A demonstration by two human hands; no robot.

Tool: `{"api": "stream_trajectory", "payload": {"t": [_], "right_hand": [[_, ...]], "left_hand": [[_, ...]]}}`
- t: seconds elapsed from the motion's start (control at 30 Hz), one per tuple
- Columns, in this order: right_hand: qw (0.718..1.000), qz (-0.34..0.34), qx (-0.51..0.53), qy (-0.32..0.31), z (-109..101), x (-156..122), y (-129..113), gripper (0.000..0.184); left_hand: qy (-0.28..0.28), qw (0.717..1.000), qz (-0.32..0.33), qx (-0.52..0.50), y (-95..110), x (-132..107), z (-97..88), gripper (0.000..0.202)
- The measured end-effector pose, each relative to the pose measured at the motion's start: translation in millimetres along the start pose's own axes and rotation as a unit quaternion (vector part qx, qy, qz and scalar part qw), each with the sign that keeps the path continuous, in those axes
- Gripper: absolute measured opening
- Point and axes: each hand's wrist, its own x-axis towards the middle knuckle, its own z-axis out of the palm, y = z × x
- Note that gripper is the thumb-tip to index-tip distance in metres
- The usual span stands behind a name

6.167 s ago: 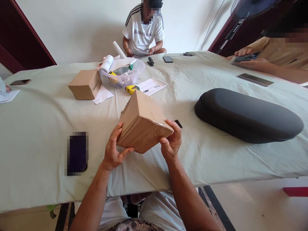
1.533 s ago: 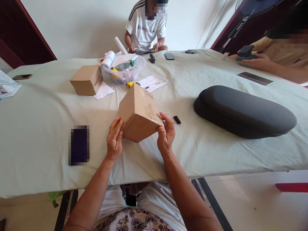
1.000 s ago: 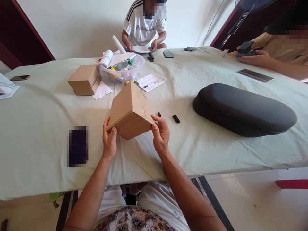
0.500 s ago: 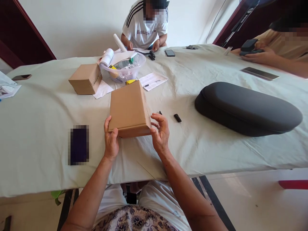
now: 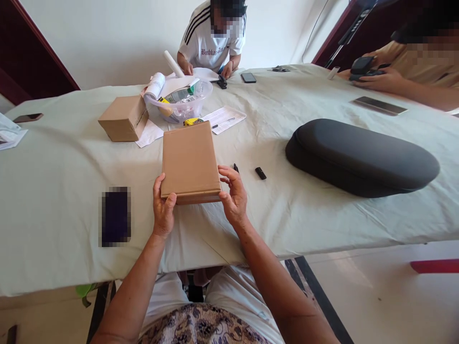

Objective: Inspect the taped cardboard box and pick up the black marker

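A closed brown cardboard box (image 5: 190, 160) is between my hands, its top face tipped toward me. My left hand (image 5: 164, 205) grips its near left corner, with the thumb on the front edge and the fingers along the left side. At the near right corner is my right hand (image 5: 234, 196), its thumb against the corner and its fingers curved along the right side. Just beyond the right fingers lies a small black pen (image 5: 235, 168), and to its right a short black cap-like piece (image 5: 260, 173). The box's underside is hidden.
Behind the box stand a clear plastic basin (image 5: 201, 102) of bottles and rolls, a second cardboard box (image 5: 122, 119), a yellow tape measure (image 5: 193, 121) and a paper sheet (image 5: 225, 119). A long black case (image 5: 362, 157) lies right. Two people sit across the table.
The box has turned and tilted slightly between my hands, so less of its right side shows. The whole view has shifted a little.
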Motion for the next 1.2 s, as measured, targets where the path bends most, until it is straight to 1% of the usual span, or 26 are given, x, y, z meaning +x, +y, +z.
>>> {"api": "stream_trajectory", "payload": {"t": [0.17, 0.33, 0.43, 0.57, 0.63, 0.73, 0.83, 0.93, 1.0, 1.07, 1.13, 1.2], "right_hand": [[1.000, 0.014, -0.022, 0.000, 2, 1, -3, 0.050], [0.998, 0.016, -0.069, 0.002, 1, 3, -6, 0.039], [0.997, 0.030, -0.069, 0.002, 0, 4, -5, 0.036], [0.998, 0.047, -0.050, 0.017, 1, 3, -2, 0.035], [0.998, 0.059, -0.026, 0.018, 2, 3, 0, 0.036], [0.997, 0.075, 0.023, 0.022, 3, 2, 0, 0.036], [0.996, 0.062, 0.058, 0.039, 2, 0, 1, 0.032], [0.996, 0.048, 0.052, 0.046, 3, -2, 3, 0.031], [0.997, 0.049, 0.045, 0.032, 6, -4, 3, 0.040], [0.998, 0.051, 0.046, 0.014, 11, -6, 4, 0.059], [0.998, 0.049, 0.047, -0.008, 18, -8, 5, 0.079], [0.997, 0.054, 0.040, -0.042, 25, -11, 7, 0.089]], "left_hand": [[0.012, 1.000, -0.001, -0.002, 0, 3, -2.4, 0.063], [0.036, 0.996, -0.035, -0.077, 5, 8, -0.4, 0.064], [0.044, 0.990, -0.060, -0.122, 8, 11, 0.2, 0.061], [0.056, 0.979, -0.096, -0.169, 12, 13, -0.4, 0.063], [0.057, 0.979, -0.102, -0.170, 13, 13, -0.6, 0.065], [0.041, 0.983, -0.099, -0.151, 11, 12, -0.2, 0.069], [0.029, 0.986, -0.100, -0.132, 9, 11, 1.4, 0.078], [0.025, 0.984, -0.108, -0.141, 9, 9, 4.4, 0.085], [0.021, 0.980, -0.118, -0.158, 9, 8, 7.2, 0.088], [0.018, 0.977, -0.124, -0.170, 9, 6, 10.4, 0.091], [0.015, 0.978, -0.116, -0.174, 8, 4, 13.5, 0.096], [0.014, 0.980, -0.102, -0.170, 6, 2, 15.8, 0.102]]}}
